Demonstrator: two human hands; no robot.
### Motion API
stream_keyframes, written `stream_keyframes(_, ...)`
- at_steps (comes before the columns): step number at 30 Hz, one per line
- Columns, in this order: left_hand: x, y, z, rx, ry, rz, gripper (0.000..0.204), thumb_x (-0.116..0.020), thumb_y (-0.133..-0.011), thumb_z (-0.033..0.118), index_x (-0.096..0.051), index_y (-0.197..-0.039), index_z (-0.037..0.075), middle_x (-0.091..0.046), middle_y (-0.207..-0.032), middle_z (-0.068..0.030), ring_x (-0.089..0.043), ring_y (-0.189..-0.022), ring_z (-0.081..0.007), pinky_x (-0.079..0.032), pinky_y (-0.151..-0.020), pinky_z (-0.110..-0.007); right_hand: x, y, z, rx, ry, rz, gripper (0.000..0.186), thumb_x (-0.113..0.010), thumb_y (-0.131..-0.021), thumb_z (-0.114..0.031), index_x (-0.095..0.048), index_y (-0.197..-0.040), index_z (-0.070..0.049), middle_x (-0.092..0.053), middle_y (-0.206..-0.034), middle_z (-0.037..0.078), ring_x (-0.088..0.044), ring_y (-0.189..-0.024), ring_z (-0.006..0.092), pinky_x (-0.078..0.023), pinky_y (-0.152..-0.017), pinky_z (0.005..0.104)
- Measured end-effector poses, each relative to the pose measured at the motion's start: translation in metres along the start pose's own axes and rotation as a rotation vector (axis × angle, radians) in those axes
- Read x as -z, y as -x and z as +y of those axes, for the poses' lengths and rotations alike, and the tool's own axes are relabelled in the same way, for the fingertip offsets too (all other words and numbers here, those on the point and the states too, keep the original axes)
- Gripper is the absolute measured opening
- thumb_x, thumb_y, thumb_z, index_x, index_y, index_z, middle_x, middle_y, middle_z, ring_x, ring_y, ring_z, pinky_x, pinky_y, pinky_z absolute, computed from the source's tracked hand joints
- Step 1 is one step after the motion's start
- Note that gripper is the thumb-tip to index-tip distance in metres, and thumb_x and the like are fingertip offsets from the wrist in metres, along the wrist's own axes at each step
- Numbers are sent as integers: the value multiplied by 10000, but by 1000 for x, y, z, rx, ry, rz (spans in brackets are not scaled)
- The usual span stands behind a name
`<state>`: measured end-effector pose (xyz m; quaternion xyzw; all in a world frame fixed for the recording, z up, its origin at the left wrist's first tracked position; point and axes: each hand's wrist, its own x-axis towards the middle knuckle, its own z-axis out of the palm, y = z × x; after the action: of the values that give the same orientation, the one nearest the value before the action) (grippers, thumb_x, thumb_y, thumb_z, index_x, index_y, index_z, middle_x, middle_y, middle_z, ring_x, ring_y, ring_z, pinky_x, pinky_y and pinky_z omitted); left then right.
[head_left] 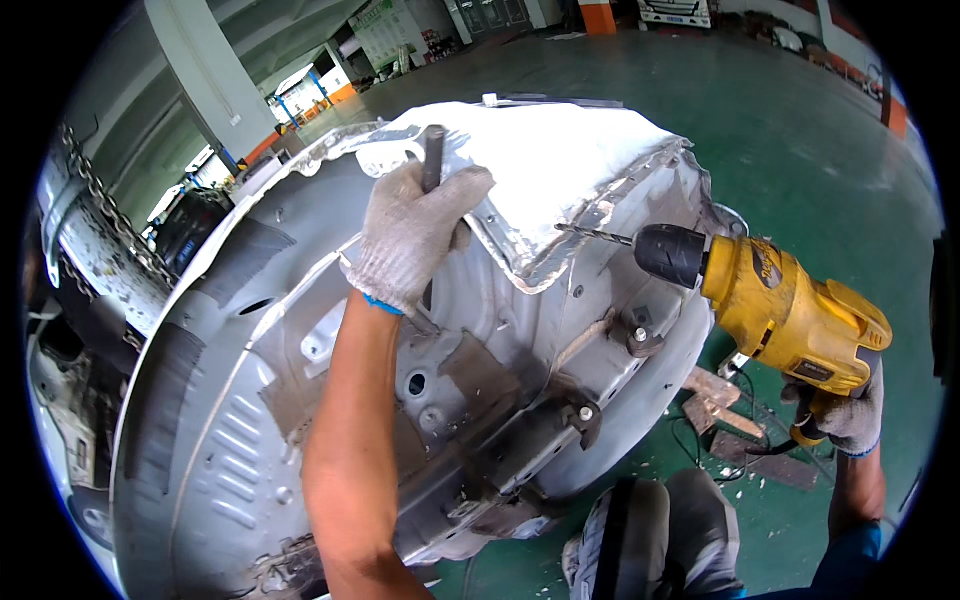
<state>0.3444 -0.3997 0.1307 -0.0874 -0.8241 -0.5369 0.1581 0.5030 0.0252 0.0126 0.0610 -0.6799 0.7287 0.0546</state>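
My left hand, in a knitted glove, grips a dark metal rod beside the bright white panel at the top of a grey car body section. My gloved right hand holds a yellow power drill by its handle. Its black chuck carries a long drill bit pointing left at the white panel's folded, scraped seam. I cannot tell if the tip touches it. Part of the rod is hidden behind my hand.
A chain and metal post stand at left. Wood blocks and cables lie on the green floor at lower right. My legs show at the bottom. A pillar, a truck and a dark car are behind.
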Motion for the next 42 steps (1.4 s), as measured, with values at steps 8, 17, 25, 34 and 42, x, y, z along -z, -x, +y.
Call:
stream_keyframes(8,6,-15,-15,-110,43,-121,328,-757,-889,293,-683,-880,-27,-582,-653,-6,-508,-516,-79,-399,-471,-258,-15,6,-16,4,142,32,947,-942,-591,-108,-467,-1400,26,-720,-1126,154,-758,-875,276,-650,-734,399)
stream_keyframes(17,14,-27,-28,-270,-92,-148,387,-721,-880,333,-644,-805,-38,-556,-609,-78,-546,-547,-177,-437,-531,-344,-48,15,-16,100,177,179,878,-979,-608,-273,-550,-1290,75,-724,-963,215,-752,-736,289,-617,-541,325)
stream_keyframes(25,9,-32,-36,-435,-159,-65,498,-669,-859,429,-637,-784,-62,-616,-692,-227,-636,-701,-356,-505,-707,-456,-48,18,-24,158,119,135,789,-931,-615,-190,-567,-1251,103,-710,-941,262,-742,-716,352,-616,-512,349)
stream_keyframes(34,16,-31,-32,-405,-153,-179,508,-668,-859,429,-629,-773,-70,-607,-694,-251,-636,-696,-371,-492,-690,-466,-40,25,-27,201,181,111,902,-976,-654,-275,-510,-1325,107,-721,-951,261,-755,-767,338,-636,-619,390)
stream_keyframes(42,7,-27,-33,-282,-17,-140,463,-634,-848,389,-624,-750,-63,-587,-624,-212,-620,-611,-323,-487,-628,-446,-59,19,-37,67,46,137,1089,-1036,-535,-196,-446,-1416,54,-711,-1153,205,-755,-927,327,-659,-741,420)
